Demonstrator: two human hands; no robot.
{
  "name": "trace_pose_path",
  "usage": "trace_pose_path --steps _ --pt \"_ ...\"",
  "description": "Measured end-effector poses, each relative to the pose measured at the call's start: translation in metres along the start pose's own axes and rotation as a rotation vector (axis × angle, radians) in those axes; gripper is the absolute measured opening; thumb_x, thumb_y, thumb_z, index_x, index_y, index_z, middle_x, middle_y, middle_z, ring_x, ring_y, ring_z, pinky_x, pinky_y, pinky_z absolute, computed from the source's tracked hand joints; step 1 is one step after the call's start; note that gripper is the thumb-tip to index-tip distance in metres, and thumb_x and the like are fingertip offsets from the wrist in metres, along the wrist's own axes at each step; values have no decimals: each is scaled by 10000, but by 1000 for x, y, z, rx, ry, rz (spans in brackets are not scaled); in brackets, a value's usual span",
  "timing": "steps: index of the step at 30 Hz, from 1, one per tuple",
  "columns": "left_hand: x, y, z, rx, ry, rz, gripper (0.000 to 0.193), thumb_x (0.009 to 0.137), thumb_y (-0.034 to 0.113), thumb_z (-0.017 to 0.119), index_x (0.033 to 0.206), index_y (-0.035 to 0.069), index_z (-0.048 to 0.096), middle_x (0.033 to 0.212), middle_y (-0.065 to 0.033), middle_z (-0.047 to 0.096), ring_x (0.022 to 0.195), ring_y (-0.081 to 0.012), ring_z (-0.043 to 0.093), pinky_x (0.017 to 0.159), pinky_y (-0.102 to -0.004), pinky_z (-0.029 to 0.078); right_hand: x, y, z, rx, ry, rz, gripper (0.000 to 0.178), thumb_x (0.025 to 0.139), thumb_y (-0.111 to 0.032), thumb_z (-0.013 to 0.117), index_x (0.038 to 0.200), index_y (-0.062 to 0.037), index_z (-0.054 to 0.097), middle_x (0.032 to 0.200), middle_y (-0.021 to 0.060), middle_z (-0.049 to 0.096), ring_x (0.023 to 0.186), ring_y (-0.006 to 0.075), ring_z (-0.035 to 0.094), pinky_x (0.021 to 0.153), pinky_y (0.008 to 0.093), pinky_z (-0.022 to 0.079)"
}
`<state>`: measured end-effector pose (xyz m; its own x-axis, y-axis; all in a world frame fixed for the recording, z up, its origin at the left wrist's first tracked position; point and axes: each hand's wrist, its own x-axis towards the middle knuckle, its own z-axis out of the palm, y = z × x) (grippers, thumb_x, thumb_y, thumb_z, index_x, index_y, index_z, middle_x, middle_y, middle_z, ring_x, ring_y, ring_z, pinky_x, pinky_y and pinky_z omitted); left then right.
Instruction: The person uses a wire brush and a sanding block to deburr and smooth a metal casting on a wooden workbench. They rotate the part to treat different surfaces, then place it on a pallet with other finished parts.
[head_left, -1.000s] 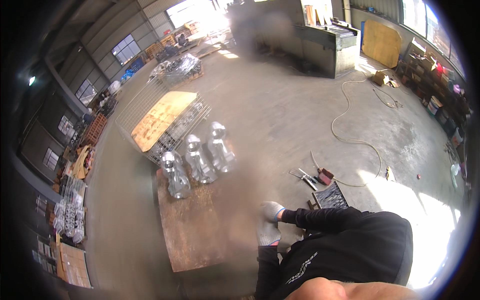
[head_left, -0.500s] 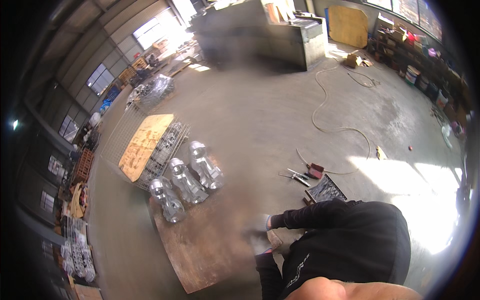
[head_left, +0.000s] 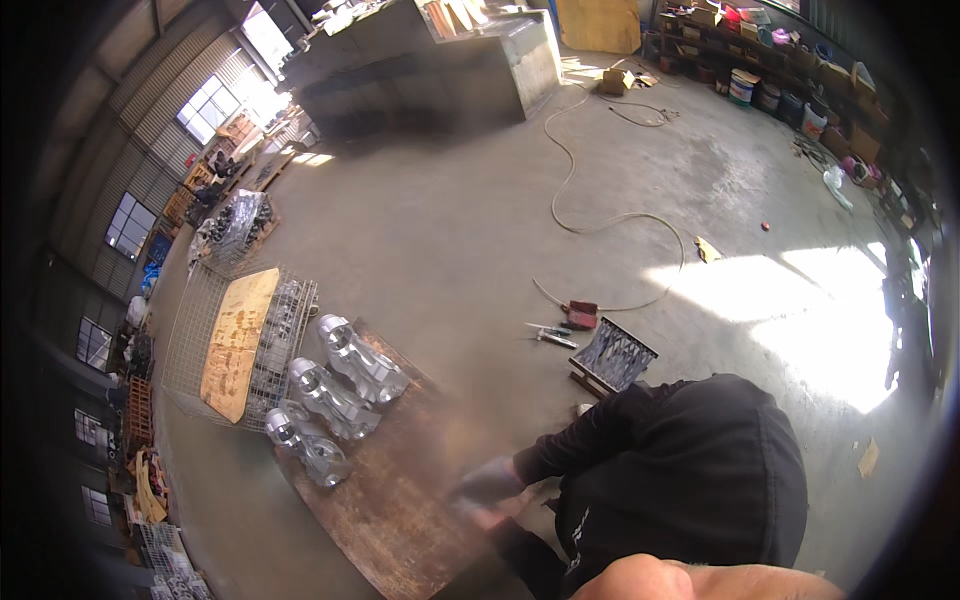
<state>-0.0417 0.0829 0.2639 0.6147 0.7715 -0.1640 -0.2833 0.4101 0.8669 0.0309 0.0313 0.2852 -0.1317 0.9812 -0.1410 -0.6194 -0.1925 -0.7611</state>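
Note:
My right hand, in a grey glove, reaches over the near right part of a worn brown board. Just below it and close against it is my left hand, partly covered. A hazy smear over the picture blurs the fingers of both hands, and whether anything is between them cannot be made out. Beyond the hands, three shiny silver metal castings lie side by side on the board: a left casting, a middle casting and a right casting.
Past the castings stands a wire mesh cage holding more metal parts and a wooden panel. On the floor to the right are a dark tray, a red dustpan-like object, hand tools and a long hose.
The view has swung, so the board, castings and cage sit further left and most floor things sit higher. Both gloved hands have shifted left over the board.

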Motion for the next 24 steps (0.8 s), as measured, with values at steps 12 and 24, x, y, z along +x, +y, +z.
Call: trace_pose_path --steps 12,24 --pt "-42 -9 -48 -84 134 -62 437 1133 301 479 1417 -15 578 1321 -133 679 1218 -243 637 1062 -371 492 -18 88 -9 -625 372 -384 246 954 -279 625 1081 -84 703 936 89 697 919 283 684 829 430 548" --pt "-118 -44 -86 -279 306 -275 442 1129 308 482 1405 -17 595 1321 -136 689 1206 -252 655 1046 -387 512 6 79 -15 -1410 382 19 189 835 -265 701 947 -115 732 950 138 716 883 372 731 724 493 584"
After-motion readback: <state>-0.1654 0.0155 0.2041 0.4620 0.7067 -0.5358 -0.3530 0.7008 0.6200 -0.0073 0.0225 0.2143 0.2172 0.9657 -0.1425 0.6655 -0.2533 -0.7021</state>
